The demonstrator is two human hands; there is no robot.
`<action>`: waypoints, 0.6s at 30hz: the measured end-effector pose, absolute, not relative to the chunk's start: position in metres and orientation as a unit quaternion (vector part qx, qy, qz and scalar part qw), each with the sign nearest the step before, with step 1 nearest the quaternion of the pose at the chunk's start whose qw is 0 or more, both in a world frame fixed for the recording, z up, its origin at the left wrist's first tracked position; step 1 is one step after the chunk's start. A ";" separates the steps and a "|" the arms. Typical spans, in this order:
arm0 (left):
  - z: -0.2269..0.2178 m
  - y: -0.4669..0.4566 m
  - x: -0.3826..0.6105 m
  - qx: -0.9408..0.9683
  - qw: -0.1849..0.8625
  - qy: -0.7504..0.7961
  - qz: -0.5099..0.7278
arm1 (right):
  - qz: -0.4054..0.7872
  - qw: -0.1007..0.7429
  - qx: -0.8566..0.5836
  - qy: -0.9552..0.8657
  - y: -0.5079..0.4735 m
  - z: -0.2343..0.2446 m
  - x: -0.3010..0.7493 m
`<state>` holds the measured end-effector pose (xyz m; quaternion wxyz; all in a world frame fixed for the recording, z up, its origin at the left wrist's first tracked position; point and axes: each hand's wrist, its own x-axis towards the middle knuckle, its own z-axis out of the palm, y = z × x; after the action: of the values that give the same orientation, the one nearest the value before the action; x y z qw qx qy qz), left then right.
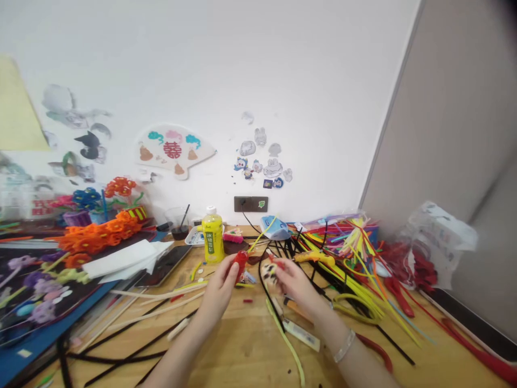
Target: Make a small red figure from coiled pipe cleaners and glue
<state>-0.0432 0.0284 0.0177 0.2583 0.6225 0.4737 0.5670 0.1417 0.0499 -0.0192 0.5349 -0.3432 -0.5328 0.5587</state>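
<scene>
Orange fuzzy flowers (100, 240) lie far left; over the table (242, 350), the left hand (221, 283) pinches a red piece (241, 262); the right hand (294, 280) curls at a spotted piece (268, 274), its hold unclear. Handling these seems the current step; the next calls for light, steady pressure.

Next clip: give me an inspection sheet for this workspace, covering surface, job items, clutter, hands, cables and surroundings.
Surface: wooden table, bare in patches.
Job items: fuzzy red piece; cream-and-black spotted piece.
Clutter: yellow bottle, upright; white papers and orange flowers at left; loose yellow strips at right.
Hands: left hand has its grip closed on the red piece; right hand is at the spotted piece, its exact grip unclear.
Cables: black cord plugged into the wall outlet; its far end isn't traceable.
Surroundings: white wall with stickers; grey partition at right.
</scene>
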 end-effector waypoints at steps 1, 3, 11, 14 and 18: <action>0.018 0.026 -0.041 0.631 0.256 0.472 0.560 | 0.584 0.568 -0.322 -0.483 0.050 -0.014 0.147; 0.019 0.022 -0.037 0.645 0.261 0.473 0.541 | 0.628 0.601 -0.284 -0.406 0.047 -0.004 0.152; 0.014 0.010 -0.021 0.669 0.370 0.451 0.461 | 0.707 0.576 -0.244 -0.330 0.034 0.008 0.144; 0.011 0.010 -0.021 0.682 0.364 0.445 0.452 | 0.695 0.583 -0.246 -0.341 0.033 0.010 0.144; 0.013 0.010 -0.022 0.683 0.373 0.436 0.451 | 0.668 0.596 -0.251 -0.369 0.029 0.014 0.144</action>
<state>-0.0224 0.0099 0.0128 0.3733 0.6833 0.4359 0.4514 0.1436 0.0293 0.0139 0.5962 -0.2509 -0.3687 0.6676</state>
